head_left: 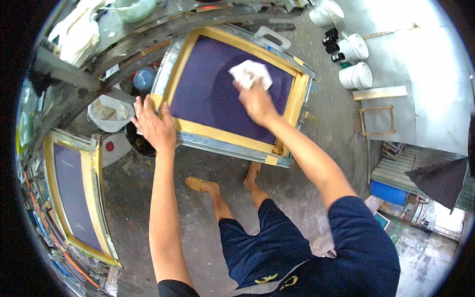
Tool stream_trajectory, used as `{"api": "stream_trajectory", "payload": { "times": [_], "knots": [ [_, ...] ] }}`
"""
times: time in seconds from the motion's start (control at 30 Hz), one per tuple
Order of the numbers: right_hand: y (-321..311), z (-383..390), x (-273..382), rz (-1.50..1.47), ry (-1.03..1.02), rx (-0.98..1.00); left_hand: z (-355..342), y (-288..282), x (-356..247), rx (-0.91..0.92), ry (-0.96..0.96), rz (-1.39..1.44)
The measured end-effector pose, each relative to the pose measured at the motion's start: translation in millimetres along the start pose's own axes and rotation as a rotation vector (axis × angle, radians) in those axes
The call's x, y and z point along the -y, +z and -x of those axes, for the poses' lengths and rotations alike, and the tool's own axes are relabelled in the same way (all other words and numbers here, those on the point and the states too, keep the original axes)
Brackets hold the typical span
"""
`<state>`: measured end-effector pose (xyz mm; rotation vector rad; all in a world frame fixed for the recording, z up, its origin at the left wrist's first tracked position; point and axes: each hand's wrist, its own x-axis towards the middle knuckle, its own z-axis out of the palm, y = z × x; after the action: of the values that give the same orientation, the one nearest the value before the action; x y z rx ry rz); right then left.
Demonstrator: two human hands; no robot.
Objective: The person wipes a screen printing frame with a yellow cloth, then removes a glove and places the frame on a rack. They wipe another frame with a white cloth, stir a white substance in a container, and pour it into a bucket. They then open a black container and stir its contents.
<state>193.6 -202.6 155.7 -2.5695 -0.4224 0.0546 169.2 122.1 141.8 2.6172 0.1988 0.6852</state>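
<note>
Stained floor [133, 198], right hand [258, 103] gripping white cloth [253, 73] over purple screen [208, 94], left hand [154, 126] spread at frame [208, 130], yellow garment print [267, 278] unclear

We looked down from head height, one wide fisheye view, facing our hands [155, 127] fairly near, outer edges bowed.

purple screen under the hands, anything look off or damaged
A darker patch shows on the purple screen beside the white cloth in the right hand; its uneven tone looks odd, though shadow or damp could explain it.
</note>
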Motion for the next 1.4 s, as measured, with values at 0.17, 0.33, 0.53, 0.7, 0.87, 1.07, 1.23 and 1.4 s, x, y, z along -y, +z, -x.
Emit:
{"api": "stream_trajectory", "payload": {
  "times": [0.17, 0.33, 0.53, 0.7, 0.87, 1.07, 1.23, 1.4],
  "knots": [
    [-45.3, 98.5, -41.2, 0.151, -0.418, 0.128, -3.5, 22.0, -13.4, -0.073, 0.0, -0.031],
    [-71.6, 21.1, -50.0, -0.066, -0.158, -0.105, -1.5, 27.2, -16.9, -0.063, 0.017, -0.092],
    [-88.2, -6.6, -60.7, 0.005, -0.178, -0.257, 0.0, 22.4, -16.0, -0.026, 0.005, -0.109],
    [-30.8, -31.0, -88.0, 0.298, -0.309, -0.202, -4.9, 25.7, -20.3, -0.016, 0.042, -0.073],
    [-3.3, 37.8, -31.2, 0.002, -0.545, 0.279, -1.2, 29.2, -16.3, -0.005, 0.017, -0.079],
    [-20.3, -27.1, -76.2, 0.351, -0.329, -0.164, -4.8, 19.5, -25.2, -0.034, 0.043, -0.093],
    [39.6, 3.6, 9.0, 0.001, -0.58, 0.054, -3.6, 28.0, -21.6, -0.026, 0.083, -0.09],
    [-17.9, 33.9, -79.4, 0.328, -0.413, 0.099, -0.1, 18.1, -14.0, -0.035, 0.078, -0.075]
  ]
}}
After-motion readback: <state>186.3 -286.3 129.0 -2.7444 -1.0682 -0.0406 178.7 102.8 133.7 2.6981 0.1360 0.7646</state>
